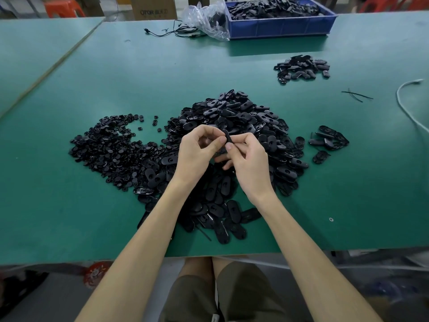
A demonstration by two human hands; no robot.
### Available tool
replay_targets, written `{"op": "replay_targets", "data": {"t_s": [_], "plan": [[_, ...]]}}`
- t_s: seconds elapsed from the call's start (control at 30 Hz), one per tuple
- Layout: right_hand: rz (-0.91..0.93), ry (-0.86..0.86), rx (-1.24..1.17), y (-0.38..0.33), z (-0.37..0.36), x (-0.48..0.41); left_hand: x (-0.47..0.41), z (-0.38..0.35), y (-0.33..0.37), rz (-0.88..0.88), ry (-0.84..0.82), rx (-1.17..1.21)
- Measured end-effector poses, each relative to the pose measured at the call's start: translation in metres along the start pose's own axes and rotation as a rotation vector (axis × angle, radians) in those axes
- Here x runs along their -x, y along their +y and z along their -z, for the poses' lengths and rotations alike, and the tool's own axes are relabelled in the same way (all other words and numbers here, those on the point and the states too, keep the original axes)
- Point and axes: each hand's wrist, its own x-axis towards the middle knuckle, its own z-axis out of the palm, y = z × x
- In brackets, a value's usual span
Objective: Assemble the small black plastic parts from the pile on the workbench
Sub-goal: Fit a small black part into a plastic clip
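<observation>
Work looks barely dented: on the green desk (92,205), one sprawling pile of black oval plastic shells (243,117) lies under and just beyond the hands, far too many to count. One heap of small round black plastic buttons (109,149) spreads out to the left of the left hand (197,154), likewise uncountable. One blue plastic bin (278,29) of black parts stands far beyond the right hand (248,163). One smaller heap of black pieces (301,68), perhaps finished ones, lies nearer, and one handful of shells (329,140) lies off to its right. Both hands pinch a single black oval shell (228,138) at the fingertips, above the pile; whether a button already sits in it I cannot tell.
</observation>
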Motion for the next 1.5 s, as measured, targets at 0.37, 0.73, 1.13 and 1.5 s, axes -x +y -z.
{"op": "replay_targets", "data": {"t_s": [0.37, 0.73, 1.13, 1.5], "plan": [[-0.005, 0.053, -0.048, 0.003, 0.0013, -0.0011, 0.0008, 0.002, -0.0012, -0.001, -0.068, 0.01], [0.008, 0.062, -0.006, 0.0037, 0.005, -0.0008, -0.0004, 0.0026, -0.0006, 0.103, -0.065, 0.266], [-0.042, 0.055, -0.076, 0.0021, -0.0013, -0.0003, 0.0031, 0.0032, 0.0065, 0.04, -0.145, 0.12], [-0.075, 0.094, -0.039, 0.0017, 0.0005, -0.0005, 0.0051, 0.0, 0.0069, 0.017, -0.14, 0.015]]}}
